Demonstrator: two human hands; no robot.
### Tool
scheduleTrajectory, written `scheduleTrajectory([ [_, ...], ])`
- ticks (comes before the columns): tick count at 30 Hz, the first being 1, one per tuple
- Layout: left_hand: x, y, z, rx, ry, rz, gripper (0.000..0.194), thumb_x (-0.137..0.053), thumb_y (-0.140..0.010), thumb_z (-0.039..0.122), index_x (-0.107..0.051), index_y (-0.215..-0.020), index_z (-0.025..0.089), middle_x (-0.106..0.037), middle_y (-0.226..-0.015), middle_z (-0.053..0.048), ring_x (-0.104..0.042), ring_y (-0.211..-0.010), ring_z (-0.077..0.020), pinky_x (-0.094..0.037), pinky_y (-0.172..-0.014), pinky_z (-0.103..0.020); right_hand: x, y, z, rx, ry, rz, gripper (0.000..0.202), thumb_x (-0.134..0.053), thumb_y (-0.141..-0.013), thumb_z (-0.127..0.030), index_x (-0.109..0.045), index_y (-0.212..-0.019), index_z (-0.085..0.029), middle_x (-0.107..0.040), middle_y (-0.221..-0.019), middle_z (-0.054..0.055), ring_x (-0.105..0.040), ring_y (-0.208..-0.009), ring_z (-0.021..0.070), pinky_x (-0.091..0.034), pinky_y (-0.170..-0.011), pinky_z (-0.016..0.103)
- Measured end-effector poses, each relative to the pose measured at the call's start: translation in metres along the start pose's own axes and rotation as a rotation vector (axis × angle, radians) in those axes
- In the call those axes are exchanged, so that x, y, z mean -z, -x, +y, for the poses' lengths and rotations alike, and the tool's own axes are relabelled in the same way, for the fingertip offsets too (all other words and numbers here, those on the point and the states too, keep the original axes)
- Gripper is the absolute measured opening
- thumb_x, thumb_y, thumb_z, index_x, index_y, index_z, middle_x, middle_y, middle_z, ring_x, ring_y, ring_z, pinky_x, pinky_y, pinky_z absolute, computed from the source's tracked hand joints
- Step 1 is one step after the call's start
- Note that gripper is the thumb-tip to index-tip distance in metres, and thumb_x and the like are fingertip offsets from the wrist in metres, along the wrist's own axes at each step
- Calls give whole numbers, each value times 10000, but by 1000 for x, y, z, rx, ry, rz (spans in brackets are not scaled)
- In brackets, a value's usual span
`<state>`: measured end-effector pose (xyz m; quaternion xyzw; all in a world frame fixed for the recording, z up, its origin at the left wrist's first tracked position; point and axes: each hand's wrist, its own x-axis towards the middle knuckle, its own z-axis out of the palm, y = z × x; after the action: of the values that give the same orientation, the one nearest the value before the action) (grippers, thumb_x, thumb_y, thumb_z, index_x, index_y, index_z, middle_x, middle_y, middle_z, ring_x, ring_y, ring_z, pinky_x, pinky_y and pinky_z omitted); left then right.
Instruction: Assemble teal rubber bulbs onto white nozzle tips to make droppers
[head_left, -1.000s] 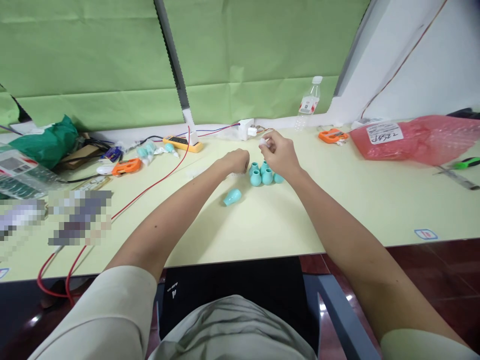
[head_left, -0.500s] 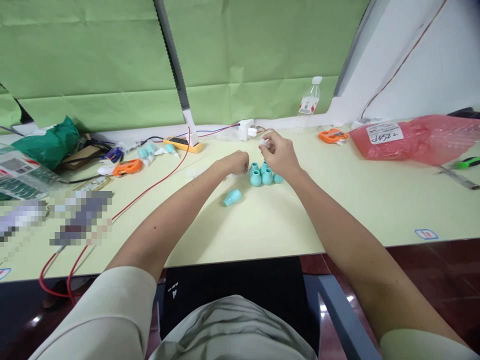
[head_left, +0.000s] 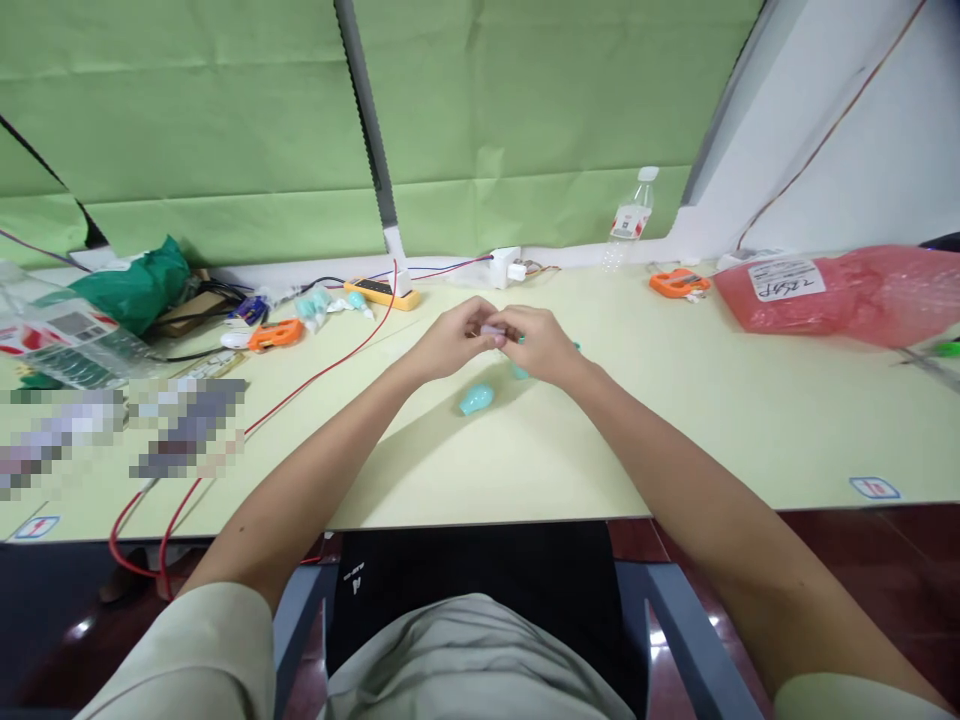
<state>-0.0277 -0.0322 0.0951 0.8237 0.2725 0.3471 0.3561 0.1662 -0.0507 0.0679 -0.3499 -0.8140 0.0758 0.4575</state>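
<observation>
My left hand (head_left: pixel 455 340) and my right hand (head_left: pixel 537 342) meet above the table, fingers curled and pinched together. Between the fingertips sits a small whitish piece (head_left: pixel 493 331), too small to identify, and both hands grip it. Just below them a turquoise vase-shaped piece (head_left: pixel 477 400) lies on its side. Beneath my right hand, parts of other turquoise vase-shaped pieces (head_left: pixel 519 371) show; the hand hides most of that group.
A clear bottle (head_left: pixel 630 222), an orange-handled tool (head_left: pixel 677 284) and a pink plastic bag (head_left: pixel 832 290) lie back right. At left are a red cable (head_left: pixel 322 372), a yellow meter-like device (head_left: pixel 384 293), another orange tool (head_left: pixel 276 335) and a green bag (head_left: pixel 139 285).
My right hand has come down and left with the whitish piece, and my left hand has turned up to meet it. The hands now cover most of the turquoise group. The view has shifted slightly.
</observation>
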Motion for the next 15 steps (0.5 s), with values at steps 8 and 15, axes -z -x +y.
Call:
scheduleTrajectory([
  [8, 69, 32, -32, 193, -453, 250, 156, -648, -839, 318, -638, -920, 185, -655, -784, -26, -603, -752, -175, -461, -689, -286, -16, 5, -21, -51, 20, -26, 280, -571, -905, -209, -596, -1183, -188, -719, -953, 68, -654, -761, 187, -515, -758, 326],
  [15, 192, 42, -103, 733, -891, 484, 151, -663, -803, 265, -680, -922, 174, -707, -849, -80, -634, -888, -249, -476, -810, -331, 1, 1, -1, -67, 169, 75, 129, -516, -893, -176, -629, -836, -204, -650, -733, 28, -569, -649, 173, -439, -672, 304],
])
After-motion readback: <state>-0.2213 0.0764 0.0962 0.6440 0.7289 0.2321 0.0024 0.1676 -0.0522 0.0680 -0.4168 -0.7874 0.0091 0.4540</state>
